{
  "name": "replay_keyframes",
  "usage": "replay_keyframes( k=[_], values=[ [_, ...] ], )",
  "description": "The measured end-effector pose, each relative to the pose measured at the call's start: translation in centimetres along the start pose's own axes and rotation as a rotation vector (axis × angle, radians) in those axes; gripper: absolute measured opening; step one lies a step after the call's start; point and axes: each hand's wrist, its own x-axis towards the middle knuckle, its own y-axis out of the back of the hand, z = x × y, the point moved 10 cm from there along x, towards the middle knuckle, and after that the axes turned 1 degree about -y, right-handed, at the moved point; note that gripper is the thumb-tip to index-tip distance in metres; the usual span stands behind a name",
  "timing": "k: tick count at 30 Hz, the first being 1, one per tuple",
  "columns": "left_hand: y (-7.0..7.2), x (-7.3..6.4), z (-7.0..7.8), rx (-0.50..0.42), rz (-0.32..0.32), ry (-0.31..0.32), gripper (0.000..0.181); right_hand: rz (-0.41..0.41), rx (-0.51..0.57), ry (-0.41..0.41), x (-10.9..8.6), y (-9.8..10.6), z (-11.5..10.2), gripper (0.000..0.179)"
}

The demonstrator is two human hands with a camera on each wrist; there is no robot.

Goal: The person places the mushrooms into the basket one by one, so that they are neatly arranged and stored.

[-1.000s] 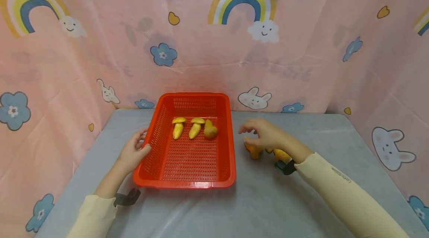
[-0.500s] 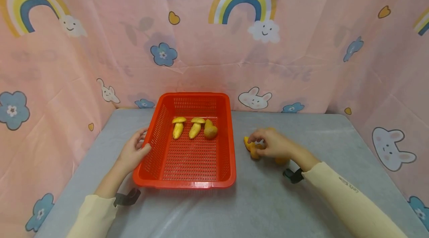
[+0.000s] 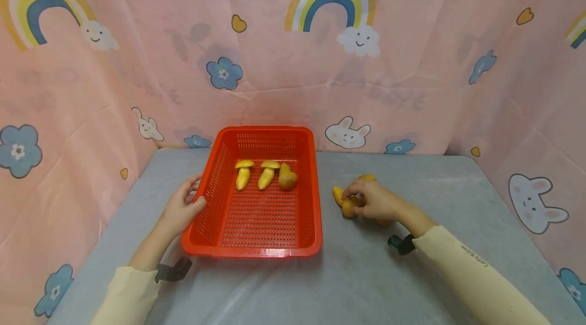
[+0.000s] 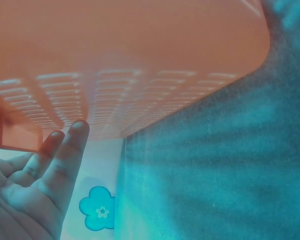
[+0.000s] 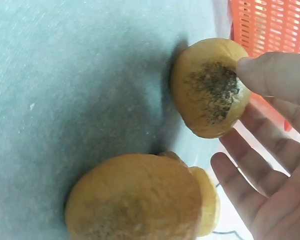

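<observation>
The right hand (image 3: 373, 200) pinches a round, speckled tan mushroom (image 5: 202, 100); the left hand (image 3: 178, 210), fingers extended, touches a red rectangular plastic basket (image 3: 256, 252). Beside the right fingers, 1 bulbous brown mushroom (image 5: 135, 197) is cut off.

A fabric-screened tabletop nook: a grey table (image 3: 361, 274) lies under the grip of the right hand (image 3: 375, 200); beyond and either side hangs a pink curtain (image 3: 284, 65) with rainbows, rabbits and flowers. What room surrounds it is unclear.
</observation>
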Motion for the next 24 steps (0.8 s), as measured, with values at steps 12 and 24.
replay_keyframes(
  k=[12, 24],
  values=[
    [-0.05, -0.06, 0.06, -0.021, -0.005, -0.001, 0.062, -0.007, -0.001, 0.006, 0.35, -0.78, 0.60, 0.026],
    [-0.13, 0.16, -0.35, 0.013, 0.002, 0.007, 0.061, 0.007, 0.002, 0.046, 0.43, -0.94, 0.46, 0.024]
  ],
)
